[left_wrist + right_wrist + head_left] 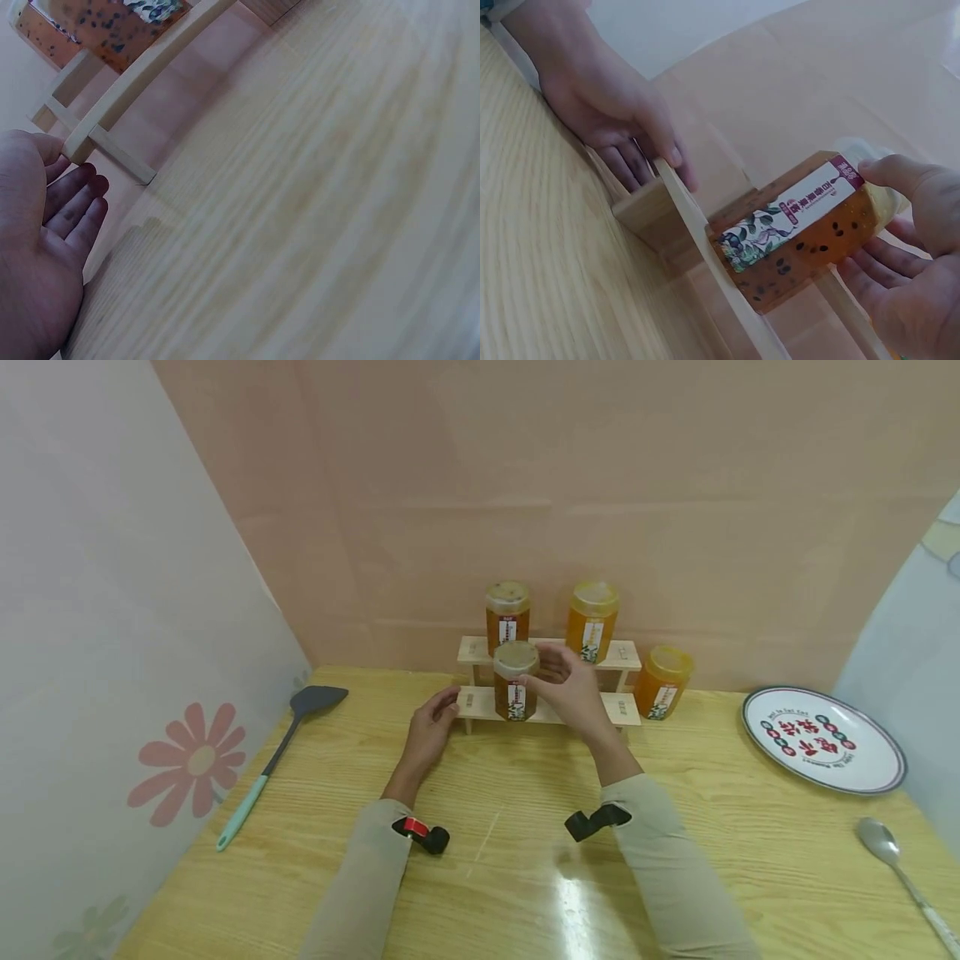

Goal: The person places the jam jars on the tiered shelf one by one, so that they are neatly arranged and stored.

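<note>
My right hand point(576, 697) grips a jar of orange-brown preserve with dark seeds point(832, 234) near its pale lid, thumb on one side and fingers on the other. The jar's base is at the lower board of a two-step wooden rack point(618, 708); whether it bears its full weight there, I cannot tell. At the rack's left end, my left hand point(429, 731) holds the tip of the lower board, some fingers below it in the left wrist view. On the upper step stand a similar seeded jar point(507, 620) and a yellow-orange jar point(592, 625).
Right of the rack, another yellow-orange jar point(663, 685) stands on the wooden table point(480, 877). A spatula point(279, 760) lies at the left. Farther right are a white plate with red lettering point(825, 768) and a metal spoon point(881, 843). A pink cloth point(555, 510) hangs behind.
</note>
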`<state>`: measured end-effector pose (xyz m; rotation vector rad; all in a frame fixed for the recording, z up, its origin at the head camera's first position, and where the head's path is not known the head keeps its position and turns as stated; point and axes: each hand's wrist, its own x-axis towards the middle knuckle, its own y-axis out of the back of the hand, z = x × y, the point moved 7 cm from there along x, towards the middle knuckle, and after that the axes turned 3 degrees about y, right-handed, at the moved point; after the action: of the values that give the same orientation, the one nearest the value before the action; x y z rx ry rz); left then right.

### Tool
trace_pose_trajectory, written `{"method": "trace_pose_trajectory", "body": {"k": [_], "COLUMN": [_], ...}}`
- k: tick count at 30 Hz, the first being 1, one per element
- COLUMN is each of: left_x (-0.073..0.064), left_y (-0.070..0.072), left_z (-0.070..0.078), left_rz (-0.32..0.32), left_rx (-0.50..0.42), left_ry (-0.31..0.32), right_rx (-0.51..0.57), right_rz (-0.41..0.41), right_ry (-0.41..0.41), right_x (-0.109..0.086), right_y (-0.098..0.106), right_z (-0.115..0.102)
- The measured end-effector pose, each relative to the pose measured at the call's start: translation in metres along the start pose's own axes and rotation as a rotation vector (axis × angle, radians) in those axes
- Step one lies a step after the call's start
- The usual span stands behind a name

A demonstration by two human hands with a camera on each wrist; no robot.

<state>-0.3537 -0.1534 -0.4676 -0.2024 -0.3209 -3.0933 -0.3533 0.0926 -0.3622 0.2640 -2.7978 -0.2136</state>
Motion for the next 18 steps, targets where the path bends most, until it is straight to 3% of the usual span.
{"method": "trace_pose_trajectory", "body": {"k": [18], "left_x": [0.0], "left_y": [0.0], "left_z": [0.001], "left_rz": [0.005], "left_rx": [-0.017], "left_ry": [-0.001], "right_rx": [0.017], "right_rz": [0.104], "right_ry": [0.003], "right_x": [0.004], "right_y": [-0.016], "right_z": [0.004]}}
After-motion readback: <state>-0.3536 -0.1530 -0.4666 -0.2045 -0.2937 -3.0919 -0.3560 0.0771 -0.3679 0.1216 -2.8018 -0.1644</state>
